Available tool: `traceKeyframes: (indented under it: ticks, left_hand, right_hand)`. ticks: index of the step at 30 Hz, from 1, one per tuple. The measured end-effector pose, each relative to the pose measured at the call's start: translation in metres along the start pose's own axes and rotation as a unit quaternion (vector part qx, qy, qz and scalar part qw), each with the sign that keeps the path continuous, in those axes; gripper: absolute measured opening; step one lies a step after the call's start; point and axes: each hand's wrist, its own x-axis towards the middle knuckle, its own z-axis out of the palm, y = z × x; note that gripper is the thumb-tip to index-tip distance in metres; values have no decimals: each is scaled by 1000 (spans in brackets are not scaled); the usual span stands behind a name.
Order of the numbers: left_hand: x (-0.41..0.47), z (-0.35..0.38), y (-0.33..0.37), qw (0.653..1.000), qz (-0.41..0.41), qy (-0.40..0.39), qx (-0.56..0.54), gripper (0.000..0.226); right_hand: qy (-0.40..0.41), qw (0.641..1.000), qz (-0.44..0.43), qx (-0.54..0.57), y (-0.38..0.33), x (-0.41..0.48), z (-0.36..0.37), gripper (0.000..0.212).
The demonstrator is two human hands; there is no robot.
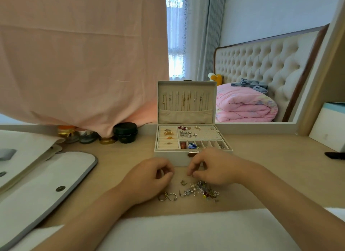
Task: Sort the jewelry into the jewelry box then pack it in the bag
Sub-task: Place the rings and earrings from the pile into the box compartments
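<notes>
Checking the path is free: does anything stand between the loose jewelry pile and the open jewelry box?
Nothing visible does. The pile lies just in front of the jewelry box, lid open; only the left hand and right hand are between.

Light wooden table (pixel 119 157). Open jewelry box (pixel 166 154) stands at back centre. Loose jewelry pile (pixel 203 190) and 2 rings (pixel 168 196) lie near the front edge. White bag (pixel 46 177) at left edge. Jars (pixel 125 132) at back left. White cloth (pixel 186 228) along front edge.
</notes>
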Motion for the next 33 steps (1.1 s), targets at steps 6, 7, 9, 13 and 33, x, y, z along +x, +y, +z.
traceKeyframes:
  ticks: [6, 7, 9, 13, 33]
  left_hand:
    - [-2, 13, 5, 999, 14, 22, -45, 10]
    - [-2, 14, 6, 999, 17, 23, -47, 10]
    - [-3, 15, 6, 998, 23, 32, -49, 11]
    - [-5, 14, 7, 994, 47, 69, -67, 16]
    - [-3, 15, 9, 982, 30, 169, -84, 12]
  right_hand:
    - [-11, 1000, -3, 12, 1, 2, 7, 10]
    - [-8, 1000, -3, 13, 1, 3, 7, 9]
    - [1, 1000, -3, 30, 3, 4, 7, 7]
    - [38, 993, -4, 114, 5, 4, 9, 11]
    - [87, 992, -5, 93, 0, 5, 21, 13]
